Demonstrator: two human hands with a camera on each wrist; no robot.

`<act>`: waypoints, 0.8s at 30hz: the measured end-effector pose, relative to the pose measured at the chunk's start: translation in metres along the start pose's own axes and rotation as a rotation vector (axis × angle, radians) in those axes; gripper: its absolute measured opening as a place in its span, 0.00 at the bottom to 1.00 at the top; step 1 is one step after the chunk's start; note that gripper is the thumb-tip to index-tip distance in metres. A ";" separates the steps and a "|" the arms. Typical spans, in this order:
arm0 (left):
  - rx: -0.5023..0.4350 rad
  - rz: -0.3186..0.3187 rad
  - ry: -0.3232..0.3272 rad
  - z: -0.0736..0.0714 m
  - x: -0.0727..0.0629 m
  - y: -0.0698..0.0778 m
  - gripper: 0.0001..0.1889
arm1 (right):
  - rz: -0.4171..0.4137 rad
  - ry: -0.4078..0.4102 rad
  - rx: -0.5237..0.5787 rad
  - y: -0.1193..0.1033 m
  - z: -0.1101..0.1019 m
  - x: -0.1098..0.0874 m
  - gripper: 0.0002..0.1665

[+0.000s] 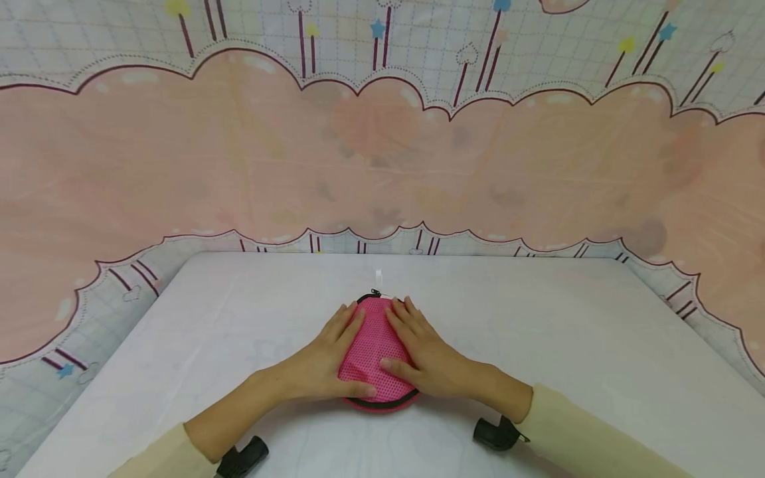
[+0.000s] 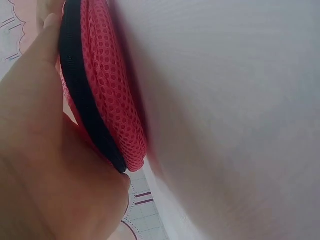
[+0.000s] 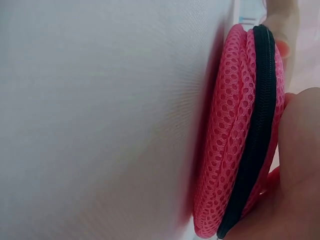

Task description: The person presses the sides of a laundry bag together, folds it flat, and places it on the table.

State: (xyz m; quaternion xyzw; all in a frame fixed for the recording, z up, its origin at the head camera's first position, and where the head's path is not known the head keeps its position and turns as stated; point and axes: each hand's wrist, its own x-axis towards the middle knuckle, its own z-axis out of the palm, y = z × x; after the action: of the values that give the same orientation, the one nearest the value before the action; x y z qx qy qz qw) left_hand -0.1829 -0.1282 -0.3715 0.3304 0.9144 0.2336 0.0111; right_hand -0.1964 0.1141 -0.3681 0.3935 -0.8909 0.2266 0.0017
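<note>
A round pink mesh pouch [image 1: 378, 345] with a black zipper [image 2: 80, 75] lies flat on the white table. My left hand [image 1: 325, 355] rests on its left side, fingers stretched toward the far rim and thumb along the near edge. On the other side my right hand [image 1: 433, 358] lies over the pouch, with its fingers extended and its thumb pointing in across the top. Seen from the right wrist, the pouch's zipper [image 3: 257, 130] runs along the side, below the hand. What the pouch contains is hidden.
The white table [image 1: 538, 318] stretches out around the pouch. A small white tab [image 1: 378, 277] shows just beyond the pouch's far end. Behind the table hangs a patterned peach cloth [image 1: 358, 172]. Black wrist devices [image 1: 497, 435] sit under both forearms.
</note>
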 end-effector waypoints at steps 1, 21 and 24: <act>0.002 -0.002 -0.006 0.000 0.000 0.000 0.60 | 0.000 -0.008 0.000 0.000 0.000 0.000 0.48; -0.030 -0.052 -0.085 -0.001 0.000 0.006 0.61 | 0.041 -0.151 0.106 0.009 0.000 0.002 0.61; -0.033 -0.055 -0.086 0.001 0.000 0.006 0.61 | 0.045 -0.149 0.109 0.009 0.001 0.001 0.62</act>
State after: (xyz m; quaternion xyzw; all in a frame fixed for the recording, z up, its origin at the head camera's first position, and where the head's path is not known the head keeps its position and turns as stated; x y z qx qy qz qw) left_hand -0.1788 -0.1238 -0.3696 0.3146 0.9179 0.2338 0.0624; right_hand -0.2032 0.1182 -0.3727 0.3886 -0.8836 0.2448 -0.0912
